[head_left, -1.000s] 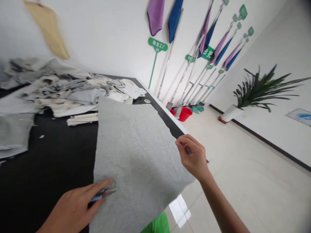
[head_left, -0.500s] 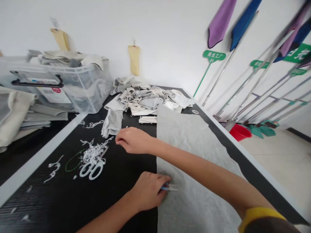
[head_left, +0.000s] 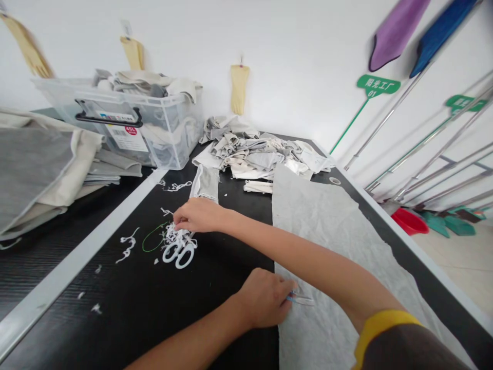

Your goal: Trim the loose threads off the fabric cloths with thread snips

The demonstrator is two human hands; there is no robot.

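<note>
My left hand (head_left: pixel 265 298) rests at the left edge of the grey cloth (head_left: pixel 314 231), closed around a small blue tool with pale pointed tips (head_left: pixel 302 299), perhaps thread snips. The tips lie over the cloth. My right hand (head_left: pixel 198 215) reaches across to the left, its fingers curled together at the top of a heap of white thread scraps (head_left: pixel 175 234). Whatever it pinches is hidden. White-handled scissors (head_left: pixel 185 255) lie partly under the scraps. Behind my right hand is a small grey-white fabric piece (head_left: pixel 206 182).
A pile of fabric pieces (head_left: pixel 254 149) lies at the back. Left of it stands a clear bin (head_left: pixel 169 133) of cloth, with folded fabric (head_left: pixel 46 174) in front. Mops (head_left: pixel 396 33) and a red dustpan (head_left: pixel 410 221) are on the right. A tape roll (head_left: pixel 335 181) lies by the table edge.
My view has turned left, so the scene sits farther right. My right hand has moved left onto the thread scraps. The left hand stays at the cloth edge with the blue tool.
</note>
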